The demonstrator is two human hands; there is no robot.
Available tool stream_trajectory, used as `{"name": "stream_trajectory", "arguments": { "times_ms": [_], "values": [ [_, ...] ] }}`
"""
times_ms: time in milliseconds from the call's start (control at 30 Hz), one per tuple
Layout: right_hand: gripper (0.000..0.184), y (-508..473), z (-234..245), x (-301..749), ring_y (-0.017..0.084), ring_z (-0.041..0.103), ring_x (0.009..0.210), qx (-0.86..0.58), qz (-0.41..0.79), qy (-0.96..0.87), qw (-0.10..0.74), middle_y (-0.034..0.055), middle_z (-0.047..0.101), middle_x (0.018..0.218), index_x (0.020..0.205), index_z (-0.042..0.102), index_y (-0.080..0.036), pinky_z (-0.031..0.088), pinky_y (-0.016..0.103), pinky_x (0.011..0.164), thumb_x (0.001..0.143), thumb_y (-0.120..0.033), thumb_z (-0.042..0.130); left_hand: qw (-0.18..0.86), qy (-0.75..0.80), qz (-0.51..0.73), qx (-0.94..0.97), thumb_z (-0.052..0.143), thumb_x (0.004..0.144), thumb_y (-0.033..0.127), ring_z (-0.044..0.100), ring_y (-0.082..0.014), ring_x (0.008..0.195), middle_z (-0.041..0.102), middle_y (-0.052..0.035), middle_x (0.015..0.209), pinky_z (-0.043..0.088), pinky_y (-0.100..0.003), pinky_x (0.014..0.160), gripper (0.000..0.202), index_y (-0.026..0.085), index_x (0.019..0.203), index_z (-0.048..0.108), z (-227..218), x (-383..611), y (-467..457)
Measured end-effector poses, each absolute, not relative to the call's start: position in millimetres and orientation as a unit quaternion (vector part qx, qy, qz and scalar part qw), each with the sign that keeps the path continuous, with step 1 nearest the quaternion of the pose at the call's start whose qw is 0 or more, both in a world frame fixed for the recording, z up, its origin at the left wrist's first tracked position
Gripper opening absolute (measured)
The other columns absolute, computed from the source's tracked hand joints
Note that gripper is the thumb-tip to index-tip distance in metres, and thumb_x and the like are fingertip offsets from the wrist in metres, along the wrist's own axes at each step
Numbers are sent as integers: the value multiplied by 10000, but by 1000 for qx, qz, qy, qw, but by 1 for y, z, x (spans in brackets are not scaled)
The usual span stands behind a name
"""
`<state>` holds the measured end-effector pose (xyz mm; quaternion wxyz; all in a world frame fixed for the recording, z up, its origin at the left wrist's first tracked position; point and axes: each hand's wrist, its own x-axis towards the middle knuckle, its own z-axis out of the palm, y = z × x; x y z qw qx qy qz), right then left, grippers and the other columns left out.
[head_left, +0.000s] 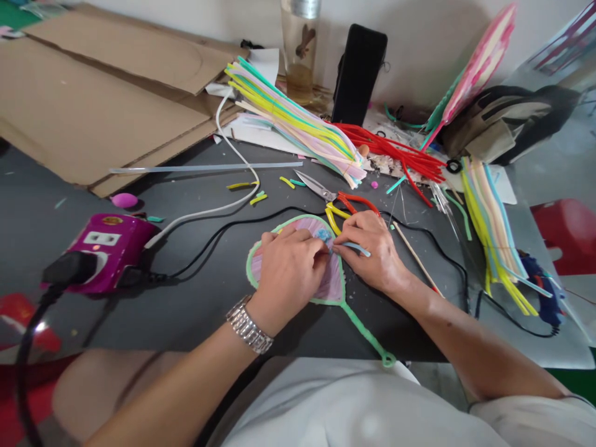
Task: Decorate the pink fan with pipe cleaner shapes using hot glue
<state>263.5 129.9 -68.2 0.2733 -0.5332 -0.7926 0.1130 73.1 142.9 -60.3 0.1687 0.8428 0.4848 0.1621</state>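
Observation:
A fan-shaped piece with a lilac face, a pale green fuzzy rim and a green looped handle lies on the dark table. My left hand rests over its face, thumb and index finger closed together near a small blue fuzzy shape; what they grip is hidden. Close beside those fingertips, my right hand pinches a short light-blue pipe cleaner at the fan's right rim. Just beyond the right hand lie scissors with orange handles and a yellow-handled tool.
Bundled pipe cleaners, red stems and a second bundle surround the work. A purple power block, black cord, blue glue gun, cardboard, bottle and upright phone are also here.

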Motion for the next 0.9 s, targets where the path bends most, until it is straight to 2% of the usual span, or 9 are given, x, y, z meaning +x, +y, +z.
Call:
{"name": "stream_trajectory", "arguments": {
  "times_ms": [433, 567, 667, 800, 900],
  "values": [
    [87, 129, -72, 259, 228, 589, 936, -550, 93, -784, 271, 48, 648, 913, 800, 709, -222, 423, 403, 856, 866, -167, 713, 137, 479, 178, 848, 641, 887, 217, 609, -271, 838, 700, -53, 765, 277, -383, 665, 165, 204, 739, 713, -67, 75, 143],
    [89, 129, -71, 258, 229, 586, 930, -556, 99, -781, 265, 52, 648, 912, 800, 713, -213, 412, 400, 843, 870, -160, 701, 139, 462, 212, 850, 659, 870, 161, 578, -249, 833, 720, -33, 816, 294, -375, 668, 119, 224, 802, 734, -62, 61, 139],
    [96, 129, -69, 258, 228, 586, 928, -559, 106, -779, 263, 51, 648, 910, 792, 712, -213, 409, 398, 845, 866, -153, 700, 115, 433, 237, 862, 630, 921, 174, 543, -244, 837, 717, -36, 848, 321, -381, 680, 147, 226, 843, 743, -60, 52, 134],
    [101, 129, -70, 257, 227, 582, 937, -562, 109, -775, 266, 46, 650, 910, 791, 706, -217, 405, 397, 857, 854, -138, 698, 80, 386, 226, 891, 570, 980, 189, 503, -243, 839, 687, -54, 853, 343, -388, 694, 200, 214, 893, 748, -63, 51, 128],
    [99, 129, -71, 257, 226, 582, 936, -563, 108, -774, 270, 46, 653, 910, 788, 706, -216, 400, 391, 843, 859, -147, 697, 70, 370, 208, 903, 556, 995, 190, 488, -244, 846, 665, -66, 864, 371, -397, 724, 188, 204, 999, 744, -65, 53, 127]
  ]
}}
